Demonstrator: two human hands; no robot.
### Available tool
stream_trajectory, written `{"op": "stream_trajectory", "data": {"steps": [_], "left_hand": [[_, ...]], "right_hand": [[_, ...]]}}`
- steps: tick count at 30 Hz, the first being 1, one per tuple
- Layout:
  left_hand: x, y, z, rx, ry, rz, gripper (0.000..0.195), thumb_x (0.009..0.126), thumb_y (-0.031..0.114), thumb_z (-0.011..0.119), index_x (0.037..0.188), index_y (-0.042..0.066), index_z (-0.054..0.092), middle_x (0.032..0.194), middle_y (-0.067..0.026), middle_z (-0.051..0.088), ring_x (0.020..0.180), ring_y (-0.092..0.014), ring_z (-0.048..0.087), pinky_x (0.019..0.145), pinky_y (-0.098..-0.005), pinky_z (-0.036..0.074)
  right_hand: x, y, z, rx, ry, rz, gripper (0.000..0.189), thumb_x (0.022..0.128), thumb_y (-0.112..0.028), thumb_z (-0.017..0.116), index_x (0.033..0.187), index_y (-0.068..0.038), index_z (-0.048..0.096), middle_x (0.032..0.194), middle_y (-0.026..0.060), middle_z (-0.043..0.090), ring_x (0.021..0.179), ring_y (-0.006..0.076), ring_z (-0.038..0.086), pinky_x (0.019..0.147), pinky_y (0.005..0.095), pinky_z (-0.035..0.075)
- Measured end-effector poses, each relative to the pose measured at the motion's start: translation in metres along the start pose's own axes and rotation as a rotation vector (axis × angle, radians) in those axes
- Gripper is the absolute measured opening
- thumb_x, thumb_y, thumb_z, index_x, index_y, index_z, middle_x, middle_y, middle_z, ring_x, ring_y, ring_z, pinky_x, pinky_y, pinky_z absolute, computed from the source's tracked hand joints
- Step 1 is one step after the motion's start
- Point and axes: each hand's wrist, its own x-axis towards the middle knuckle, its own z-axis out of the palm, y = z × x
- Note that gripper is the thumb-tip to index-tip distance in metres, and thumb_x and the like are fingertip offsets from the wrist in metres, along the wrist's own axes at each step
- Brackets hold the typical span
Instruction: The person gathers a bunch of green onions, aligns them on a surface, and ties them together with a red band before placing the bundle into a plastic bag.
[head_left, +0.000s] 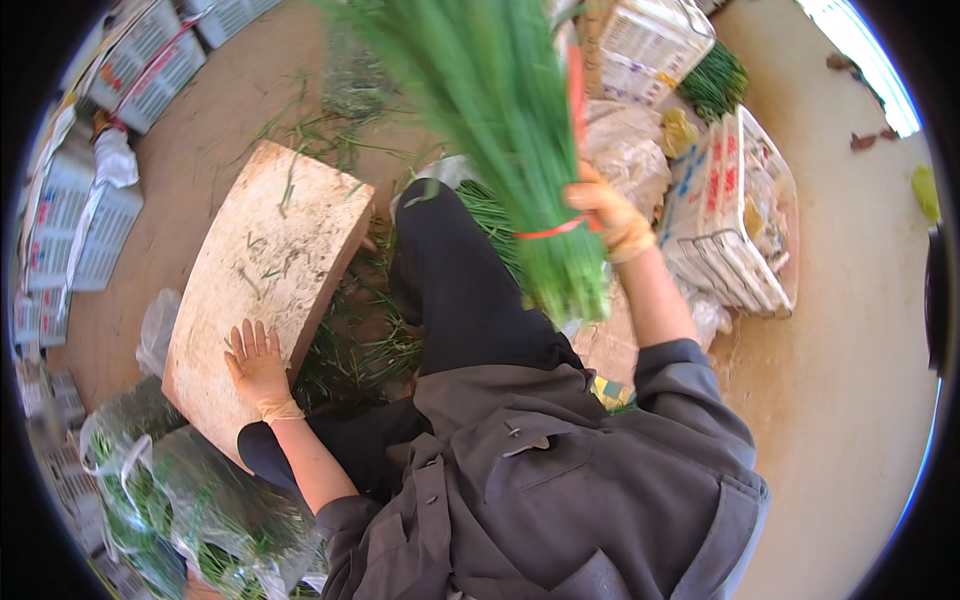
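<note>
A large bunch of long green chives (517, 150), bound by a red band (551, 229), is lifted over my right knee, its cut ends toward me and its tops blurred. My right hand (611, 210), in a thin pale glove, grips the bunch at its side near the band. A red strip (576, 97) runs up beside the leaves; what it belongs to is hidden. My left hand (256, 360), gloved alike, is spread over the near part of a thick, stained pale block (277, 195). Chive scraps (251, 277) lie on the block.
Loose chives (382, 345) litter the ground between block and legs; more chives (487, 217) lie beyond my right thigh. Filled clear plastic bags (225, 487) sit at lower left. Plastic crates (82, 217) line the left; a white crate (720, 217) stands near the right-hand wall (847, 300).
</note>
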Motion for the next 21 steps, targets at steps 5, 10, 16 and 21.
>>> {"op": "stream_trajectory", "data": {"steps": [5, 10, 16, 21], "left_hand": [[-0.001, -0.014, 0.015, 0.103, 0.05, -0.063, 0.064, 0.111, 0.05, 0.05, 0.157, 0.006, 0.047, 0.168, -0.0171, 0.041, 0.156, -0.039, 0.035, 0.127, -0.0582, 0.029], [0.004, -0.027, 0.026, 0.207, 0.062, -0.141, 0.066, 0.111, 0.05, 0.049, 0.159, 0.006, 0.044, 0.17, -0.0176, 0.037, 0.159, -0.038, 0.03, 0.128, -0.058, 0.026], [0.018, -0.037, 0.014, 0.302, 0.09, -0.223, 0.065, 0.112, 0.049, 0.048, 0.159, 0.005, 0.043, 0.17, -0.018, 0.037, 0.158, -0.039, 0.032, 0.127, -0.0588, 0.029], [0.022, -0.033, 0.002, 0.405, 0.148, -0.288, 0.064, 0.112, 0.049, 0.048, 0.158, 0.005, 0.045, 0.167, -0.0154, 0.044, 0.154, -0.036, 0.04, 0.123, -0.0567, 0.037]], "right_hand": [[-0.151, 0.02, -0.127, -0.105, 0.275, 0.052, 0.08, 0.085, -0.022, 0.08, 0.155, 0.001, 0.049, 0.141, 0.012, 0.067, 0.128, 0.0252, 0.065, 0.113, 0.0386, 0.048], [-0.32, 0.105, -0.173, 0.104, 0.783, 0.4, 0.058, 0.09, -0.026, 0.081, 0.138, -0.001, 0.062, 0.123, 0.0103, 0.076, 0.102, 0.0245, 0.075, 0.092, 0.0385, 0.061], [-0.456, 0.226, -0.179, 0.312, 1.203, 0.703, 0.035, 0.091, -0.033, 0.08, 0.113, -0.006, 0.074, 0.101, 0.0107, 0.08, 0.085, 0.0253, 0.076, 0.08, 0.0417, 0.064], [-0.549, 0.318, -0.189, 0.691, 1.495, 0.576, 0.035, 0.093, -0.034, 0.079, 0.108, -0.003, 0.074, 0.091, 0.0107, 0.078, 0.076, 0.0263, 0.073, 0.074, 0.0432, 0.063]]}}
